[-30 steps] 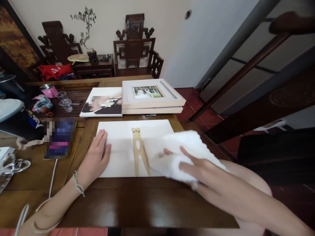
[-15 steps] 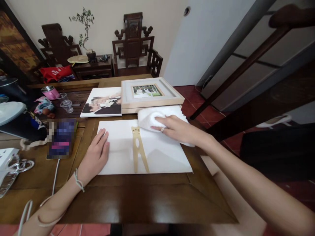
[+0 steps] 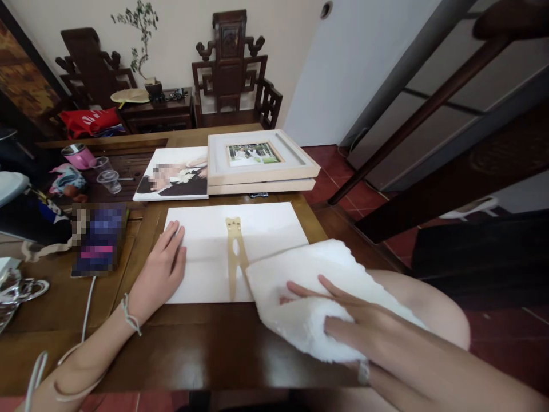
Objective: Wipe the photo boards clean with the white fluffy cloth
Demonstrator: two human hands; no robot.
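Observation:
A white rectangular panel (image 3: 201, 252) lies on the wooden table, with a gold forked metal stand (image 3: 234, 246) running down its middle. My left hand (image 3: 165, 266) rests flat on the panel's left edge, fingers stretched and holding nothing. In my right hand (image 3: 351, 320) is a fluffy white cloth (image 3: 313, 263), bunched around the fingers and partly smeared by motion. The cloth hangs at the panel's lower right corner, hiding that corner and one leg of the stand. Whether it touches the panel there I cannot tell.
Behind the panel are stacked wooden picture frames (image 3: 261, 154) and a photo print (image 3: 175, 171). A dark purple object (image 3: 98, 240) with a white cable, a pink mug (image 3: 79, 155) and clear cups (image 3: 110, 180) stand left. The table (image 3: 171, 349) ends at the front and right.
My right hand has drawn the cloth from the panel's far right corner toward me, down to the near right. My left hand stays on the panel. The view has shifted slightly.

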